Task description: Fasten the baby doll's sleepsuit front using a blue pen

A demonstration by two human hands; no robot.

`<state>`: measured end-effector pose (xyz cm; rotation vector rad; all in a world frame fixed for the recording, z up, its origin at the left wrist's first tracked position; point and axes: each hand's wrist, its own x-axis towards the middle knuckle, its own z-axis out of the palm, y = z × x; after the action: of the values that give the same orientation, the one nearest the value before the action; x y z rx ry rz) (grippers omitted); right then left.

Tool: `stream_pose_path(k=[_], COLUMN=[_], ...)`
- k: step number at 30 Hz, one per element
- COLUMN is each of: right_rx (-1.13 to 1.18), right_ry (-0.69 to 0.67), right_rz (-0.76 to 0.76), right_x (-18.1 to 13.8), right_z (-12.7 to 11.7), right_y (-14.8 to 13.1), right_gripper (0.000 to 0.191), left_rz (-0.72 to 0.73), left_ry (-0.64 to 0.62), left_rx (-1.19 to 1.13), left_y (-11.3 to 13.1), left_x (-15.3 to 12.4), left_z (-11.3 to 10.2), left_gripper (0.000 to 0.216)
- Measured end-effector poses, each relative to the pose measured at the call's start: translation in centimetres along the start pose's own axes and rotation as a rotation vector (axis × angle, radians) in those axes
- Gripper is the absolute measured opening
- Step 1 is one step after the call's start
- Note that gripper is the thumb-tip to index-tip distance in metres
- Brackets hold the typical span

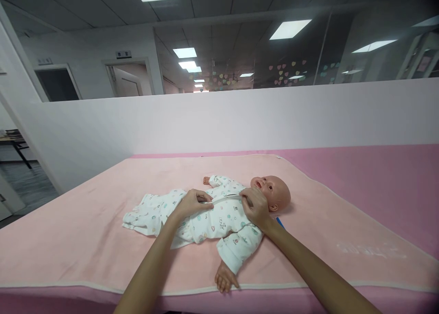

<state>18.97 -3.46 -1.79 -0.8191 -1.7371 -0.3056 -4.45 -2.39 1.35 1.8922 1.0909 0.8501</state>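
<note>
A baby doll [277, 192] lies on its back with its head toward the right. It wears a white baby outfit [214, 222] printed with small coloured figures. Over the doll's belly, my left hand [192, 204] is closed, pinching the outfit's front edge between thumb and fingers. My right hand [254, 205], also closed, grips the other end of that edge by the doll's neck and hides part of its chin. Between my hands the pale edge is drawn out as a narrow strip. One doll hand [226, 277] rests palm down near the front; the other [206, 180] shows at the back.
Under the doll is a peach mat [85, 240] with a white border, laid over a pink surface [387, 186]. A small blue object [280, 222] shows beside my right wrist. Behind stands a low white wall [240, 124] with glass above it.
</note>
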Motion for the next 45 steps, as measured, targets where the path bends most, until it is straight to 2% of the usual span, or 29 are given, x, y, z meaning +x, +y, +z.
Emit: stream_pose_path(k=[7, 14, 26, 33, 45], right_rx=[-0.002, 0.001, -0.016, -0.026, -0.017], right_ry=[-0.006, 0.002, -0.001, 0.0, -0.021], right_rz=[-0.001, 0.007, 0.02, 0.022, 0.016], right_x=[0.0, 0.0, 0.0, -0.1, 0.1], right_z=[0.0, 0.0, 0.0, 0.0, -0.2], right_y=[-0.1, -0.1, -0.1, 0.0, -0.4], right_gripper=[0.015, 0.016, 0.018, 0.018, 0.019], left_rz=[0.024, 0.033, 0.017, 0.043, 0.115], left_ry=[0.004, -0.099, -0.003, 0.005, 0.089], left_rx=[0.015, -0.032, 0.035, 0.061, 0.177], left_y=[-0.1, -0.5, -0.5, -0.1, 0.6], left_x=[0.1, 0.2, 0.1, -0.1, -0.2], left_z=[-0.1, -0.8, -0.3, -0.2, 0.2], left_gripper=[0.022, 0.026, 0.021, 0.018, 0.026])
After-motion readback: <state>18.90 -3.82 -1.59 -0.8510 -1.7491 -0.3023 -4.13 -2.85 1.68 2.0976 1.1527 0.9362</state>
